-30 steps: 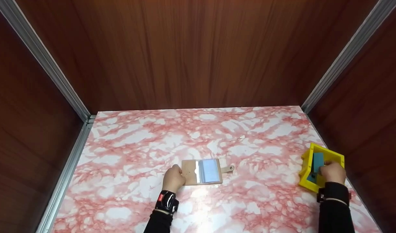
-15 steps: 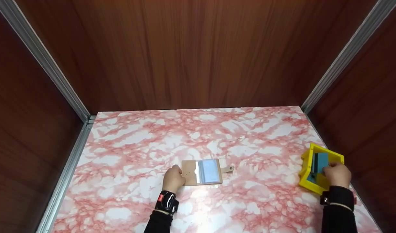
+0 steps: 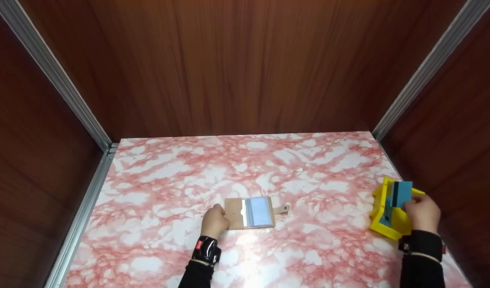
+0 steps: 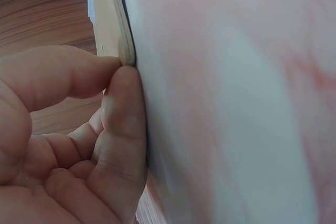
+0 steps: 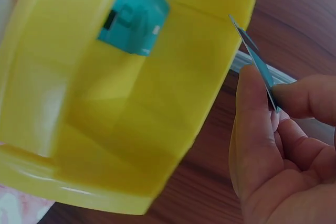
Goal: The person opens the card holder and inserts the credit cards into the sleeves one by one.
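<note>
A tan card wallet [image 3: 234, 214] lies spread open on the table, clear plastic sleeves and a white edge showing inside. My left hand [image 3: 215, 221] pinches its left edge between thumb and finger, seen close up in the left wrist view. Over at the right, a teal card [image 3: 402, 194] with a dark stripe is pinched between the thumb and fingers of my right hand [image 3: 423, 213]. The card is above the yellow bin [image 3: 376, 212], near its right side. Another teal card [image 5: 137, 17] stays inside the bin, leaning at one wall.
A strap with a snap [image 3: 284, 209] sticks out from the wallet's right side. The red and white marbled table [image 3: 181, 180] is bounded by dark wood panels [image 3: 237, 72] at the back and sides, with metal rails [image 3: 423, 76] at the corners.
My right hand has lifted the teal card up from inside the bin and shifted slightly right. The left hand and the wallet have stayed in place.
</note>
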Action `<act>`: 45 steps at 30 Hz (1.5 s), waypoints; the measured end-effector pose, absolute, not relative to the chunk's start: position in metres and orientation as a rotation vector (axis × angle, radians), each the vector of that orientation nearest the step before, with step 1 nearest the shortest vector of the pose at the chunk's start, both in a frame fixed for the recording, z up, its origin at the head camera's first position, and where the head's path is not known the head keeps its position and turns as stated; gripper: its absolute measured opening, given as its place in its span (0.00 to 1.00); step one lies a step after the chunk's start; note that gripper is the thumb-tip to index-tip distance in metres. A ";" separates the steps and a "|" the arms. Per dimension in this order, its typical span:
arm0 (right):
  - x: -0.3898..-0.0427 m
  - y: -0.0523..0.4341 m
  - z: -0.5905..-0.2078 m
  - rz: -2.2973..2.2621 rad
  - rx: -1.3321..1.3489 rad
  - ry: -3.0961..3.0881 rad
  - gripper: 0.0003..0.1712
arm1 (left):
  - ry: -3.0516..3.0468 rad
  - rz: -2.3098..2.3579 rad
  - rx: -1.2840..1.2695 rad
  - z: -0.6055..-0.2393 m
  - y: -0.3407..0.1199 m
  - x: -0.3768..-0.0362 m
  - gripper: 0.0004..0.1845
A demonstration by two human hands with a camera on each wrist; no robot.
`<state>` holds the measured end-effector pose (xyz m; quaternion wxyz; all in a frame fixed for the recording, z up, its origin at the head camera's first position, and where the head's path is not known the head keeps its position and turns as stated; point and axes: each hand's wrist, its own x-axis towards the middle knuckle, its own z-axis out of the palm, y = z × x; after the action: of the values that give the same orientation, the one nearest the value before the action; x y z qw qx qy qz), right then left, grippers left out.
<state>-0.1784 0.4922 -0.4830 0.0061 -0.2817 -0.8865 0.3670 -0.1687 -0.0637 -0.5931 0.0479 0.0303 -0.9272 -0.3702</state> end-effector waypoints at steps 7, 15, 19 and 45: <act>-0.182 0.479 -0.476 1.066 -0.746 -2.732 0.29 | -2.845 -1.134 0.088 -0.592 -0.064 -0.168 0.11; -0.190 0.454 -0.469 1.097 -0.655 -2.693 0.30 | -2.838 -1.135 0.094 -0.592 -0.064 -0.168 0.12; -0.195 0.438 -0.468 1.103 -0.572 -2.670 0.27 | -2.837 -1.133 0.099 -0.593 -0.064 -0.169 0.11; -0.222 0.350 -0.492 1.321 -0.320 -2.595 0.22 | -2.842 -1.123 0.094 -0.593 -0.064 -0.169 0.12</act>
<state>-0.2218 0.3497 -0.4921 0.1057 -0.1087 -0.8809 0.4484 -0.1692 -0.0641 -0.5932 0.0421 0.0306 -0.9288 -0.3670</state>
